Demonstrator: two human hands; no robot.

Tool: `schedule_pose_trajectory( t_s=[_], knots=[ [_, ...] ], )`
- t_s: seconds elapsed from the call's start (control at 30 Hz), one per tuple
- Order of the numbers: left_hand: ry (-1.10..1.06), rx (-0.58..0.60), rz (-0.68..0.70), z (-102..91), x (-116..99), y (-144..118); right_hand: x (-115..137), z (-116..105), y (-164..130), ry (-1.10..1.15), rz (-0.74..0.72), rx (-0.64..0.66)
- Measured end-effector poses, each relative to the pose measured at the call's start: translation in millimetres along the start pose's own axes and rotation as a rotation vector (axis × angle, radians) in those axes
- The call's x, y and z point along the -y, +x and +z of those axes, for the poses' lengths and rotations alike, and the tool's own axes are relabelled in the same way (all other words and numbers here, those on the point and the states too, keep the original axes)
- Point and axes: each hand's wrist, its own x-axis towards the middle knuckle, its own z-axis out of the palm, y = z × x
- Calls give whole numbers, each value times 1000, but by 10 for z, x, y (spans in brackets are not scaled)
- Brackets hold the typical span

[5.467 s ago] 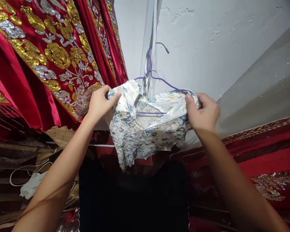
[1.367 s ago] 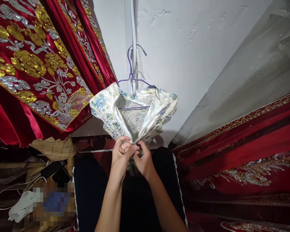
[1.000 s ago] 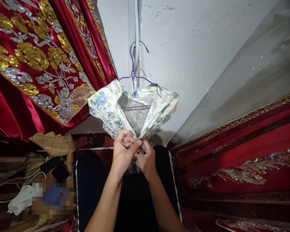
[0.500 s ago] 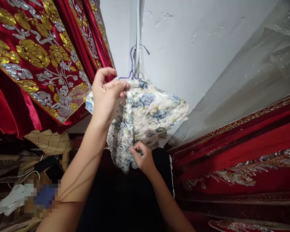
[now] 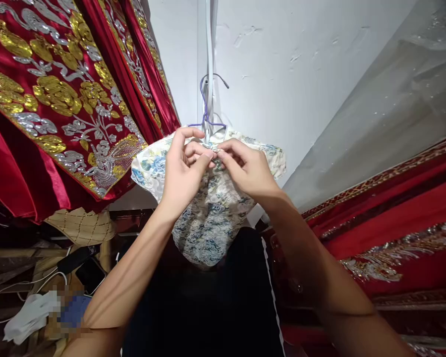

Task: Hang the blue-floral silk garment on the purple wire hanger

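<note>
A white shirt with a blue and yellow floral print [image 5: 208,233] hangs in front of me on a purple wire hanger [image 5: 205,106]. My left hand [image 5: 188,161] pinches the shirt's edge at the neckline, thumb against fingers, with the index finger raised and bent. My right hand [image 5: 247,166] pinches the same edge just to the right, its fingertips almost meeting those of the left. The small part of the fabric between the fingertips is mostly hidden. Below the hands, the front of the shirt drops down to a rounded hem above my dark clothing.
Red cloth with gold and silver sequins [image 5: 59,94] hangs at left. Grey sheer fabric [image 5: 371,114] and red embroidered cloth [image 5: 397,228] hang at right. Behind the hanger runs a pale vertical pole [image 5: 208,34]. A phone [image 5: 91,275] and white cable lie lower left.
My right hand has risen from the shirt's lower front to the neckline, beside my left hand. The left hand has shifted slightly right and down. The shirt's front now hangs broader.
</note>
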Motion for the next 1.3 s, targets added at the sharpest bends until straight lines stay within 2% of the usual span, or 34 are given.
schedule_pose_trajectory(
  t_s=[0.07,0.23,0.4,0.47,0.57,0.63,0.7,0.8,0.9,1.07,1.2,1.3],
  knots=[
    [-20,9,-27,0,6,-11,-14,-47,57,-78,-35,22],
    [-55,-4,-104,21,151,-64,-26,-31,63,-150,-115,-53],
    [-57,37,-127,-21,311,-30,-61,35,131,-74,-137,-70],
    [-14,46,-95,-75,297,33,-59,50,168,1,-115,-69],
    [24,47,-65,-160,209,141,1,52,232,66,-105,20],
    [-10,39,-99,-177,168,182,59,48,298,74,-110,53],
    [-63,17,-145,-145,188,164,99,45,386,87,-119,26],
    [-105,23,-223,-49,326,12,84,34,507,145,-111,-79],
    [-52,114,-319,-26,476,-214,-10,2,507,191,-78,-188],
    [213,199,-351,-200,588,-533,-164,-97,322,238,-24,-211],
    [410,385,-430,-268,695,-819,-158,-251,348,357,-105,-368],
    [475,460,-470,-322,766,-944,-162,-388,370,394,-85,-387]
  ],
)
